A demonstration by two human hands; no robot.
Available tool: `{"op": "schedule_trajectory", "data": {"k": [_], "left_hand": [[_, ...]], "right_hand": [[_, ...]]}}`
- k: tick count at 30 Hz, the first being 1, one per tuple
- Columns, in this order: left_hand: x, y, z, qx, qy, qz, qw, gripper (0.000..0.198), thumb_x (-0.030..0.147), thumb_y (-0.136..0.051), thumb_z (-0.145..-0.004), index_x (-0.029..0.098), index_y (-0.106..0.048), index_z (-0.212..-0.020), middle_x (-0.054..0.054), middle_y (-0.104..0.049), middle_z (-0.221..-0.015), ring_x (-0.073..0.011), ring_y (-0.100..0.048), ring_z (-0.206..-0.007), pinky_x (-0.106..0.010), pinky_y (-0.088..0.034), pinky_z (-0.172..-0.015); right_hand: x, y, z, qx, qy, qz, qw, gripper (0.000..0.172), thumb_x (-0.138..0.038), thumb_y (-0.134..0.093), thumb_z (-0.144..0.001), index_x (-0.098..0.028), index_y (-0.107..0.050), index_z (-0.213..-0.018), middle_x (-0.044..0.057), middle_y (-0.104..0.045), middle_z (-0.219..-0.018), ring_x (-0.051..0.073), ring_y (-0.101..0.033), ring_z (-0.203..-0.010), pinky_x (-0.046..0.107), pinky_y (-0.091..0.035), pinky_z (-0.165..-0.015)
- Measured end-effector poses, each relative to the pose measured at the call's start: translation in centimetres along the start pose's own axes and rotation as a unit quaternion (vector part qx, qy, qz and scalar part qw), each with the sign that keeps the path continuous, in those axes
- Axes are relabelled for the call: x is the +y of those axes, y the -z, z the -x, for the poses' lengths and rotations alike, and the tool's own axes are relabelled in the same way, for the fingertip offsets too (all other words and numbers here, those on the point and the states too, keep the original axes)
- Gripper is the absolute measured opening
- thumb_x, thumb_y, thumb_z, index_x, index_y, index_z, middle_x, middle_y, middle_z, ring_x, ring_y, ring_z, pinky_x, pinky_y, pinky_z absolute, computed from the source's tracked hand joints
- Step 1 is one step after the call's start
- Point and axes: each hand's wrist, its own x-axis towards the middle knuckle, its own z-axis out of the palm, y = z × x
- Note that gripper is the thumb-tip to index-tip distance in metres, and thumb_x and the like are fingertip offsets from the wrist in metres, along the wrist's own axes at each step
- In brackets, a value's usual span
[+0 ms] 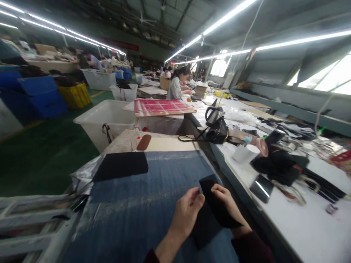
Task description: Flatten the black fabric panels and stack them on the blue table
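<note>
A black, flat sheet of fabric-like material (210,182) is between my hands, above the right part of the blue-covered work surface (131,215). My right hand (226,201) pinches its upper right side, and part of the sheet covers that hand's palm and wrist. At the opposite edge, my left hand (188,208) has curled fingers with the thumb pressed against them. More black material (203,233) hangs or lies below the hands; I cannot tell whether it is the same piece. Another black panel (123,165) lies flat at the surface's far left corner.
To the right, a white table (290,226) bears a phone (261,188), a white roll (246,153), a kettle (214,115) and a black bag (218,131). A brown oval piece (144,142) and a white bin (106,113) are beyond my surface. A co-worker (175,87) sits farther off.
</note>
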Motion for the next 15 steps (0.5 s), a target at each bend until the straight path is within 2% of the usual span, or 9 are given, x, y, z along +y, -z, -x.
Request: {"op": "schedule_trajectory", "data": {"k": [2, 4, 8, 10, 11, 13, 14, 15], "left_hand": [[1.3, 0.8, 0.7, 0.01, 0.004, -0.024, 1.0, 0.051, 0.052, -0.053, -0.086, 0.018, -0.057, -0.124, -0.009, -0.066, -0.117, -0.0213, -0.063, -0.103, -0.031, -0.049, -0.091], [1.4, 1.3, 1.5, 0.042, 0.021, -0.08, 0.996, 0.048, 0.05, -0.058, -0.083, 0.02, -0.06, -0.12, -0.006, -0.069, -0.11, -0.0203, -0.065, -0.096, -0.029, -0.051, -0.084], [-0.6, 2.0, 2.6, 0.141, 0.032, -0.193, 0.971, 0.033, 0.04, -0.056, -0.085, 0.019, -0.066, -0.109, -0.006, -0.072, -0.101, -0.0209, -0.066, -0.093, -0.029, -0.05, -0.084], [-1.5, 2.8, 3.0, 0.156, 0.022, -0.217, 0.963, 0.028, 0.035, -0.049, -0.089, 0.018, -0.069, -0.101, -0.007, -0.072, -0.095, -0.0198, -0.066, -0.088, -0.027, -0.05, -0.08], [-1.7, 3.3, 3.2, 0.149, 0.017, -0.225, 0.963, 0.029, 0.033, -0.047, -0.09, 0.017, -0.07, -0.096, -0.006, -0.072, -0.089, -0.0186, -0.066, -0.082, -0.025, -0.05, -0.075], [-1.5, 4.2, 3.7, 0.121, 0.01, -0.235, 0.964, 0.029, 0.032, -0.045, -0.092, 0.017, -0.07, -0.09, -0.003, -0.071, -0.076, -0.0155, -0.064, -0.07, -0.022, -0.047, -0.065], [-1.3, 4.7, 4.0, 0.106, 0.006, -0.239, 0.965, 0.029, 0.031, -0.045, -0.092, 0.017, -0.07, -0.089, -0.002, -0.069, -0.073, -0.0141, -0.062, -0.067, -0.02, -0.046, -0.063], [-0.9, 5.2, 4.3, 0.093, 0.003, -0.245, 0.965, 0.028, 0.031, -0.046, -0.092, 0.018, -0.069, -0.087, 0.0, -0.068, -0.072, -0.0129, -0.061, -0.065, -0.019, -0.044, -0.062]], "right_hand": [[2.4, -2.6, 0.3, 0.004, -0.007, -0.068, 0.998, 0.026, -0.039, -0.074, -0.065, -0.017, -0.06, -0.069, -0.002, -0.055, -0.061, 0.012, -0.049, -0.055, 0.025, -0.04, -0.055], [3.8, -4.8, 0.7, 0.0, 0.017, -0.067, 0.998, 0.021, -0.034, -0.073, -0.067, -0.017, -0.063, -0.072, 0.0, -0.06, -0.068, 0.014, -0.053, -0.063, 0.026, -0.042, -0.062], [4.7, -7.1, 2.0, -0.012, 0.126, 0.066, 0.99, 0.014, -0.03, -0.066, -0.076, -0.018, -0.062, -0.069, 0.001, -0.059, -0.074, 0.017, -0.055, -0.073, 0.028, -0.044, -0.071], [4.6, -7.5, 2.5, -0.01, 0.186, 0.136, 0.973, 0.009, -0.028, -0.064, -0.077, -0.019, -0.062, -0.076, 0.004, -0.061, -0.09, 0.02, -0.056, -0.089, 0.031, -0.043, -0.083], [4.4, -7.5, 2.7, -0.018, 0.208, 0.167, 0.964, 0.011, -0.027, -0.065, -0.077, -0.02, -0.063, -0.085, 0.006, -0.06, -0.102, 0.022, -0.055, -0.1, 0.033, -0.041, -0.091], [3.7, -7.5, 2.6, -0.064, 0.232, 0.231, 0.943, 0.039, -0.023, -0.066, -0.074, -0.024, -0.058, -0.112, 0.008, -0.053, -0.124, 0.025, -0.043, -0.121, 0.039, -0.033, -0.103], [3.3, -7.5, 2.4, -0.101, 0.234, 0.264, 0.93, 0.052, -0.021, -0.067, -0.072, -0.025, -0.053, -0.122, 0.008, -0.05, -0.129, 0.025, -0.037, -0.128, 0.041, -0.028, -0.106], [3.0, -7.4, 2.1, -0.142, 0.229, 0.297, 0.916, 0.057, -0.02, -0.068, -0.071, -0.026, -0.051, -0.125, 0.007, -0.05, -0.129, 0.026, -0.035, -0.129, 0.043, -0.026, -0.108]]}}
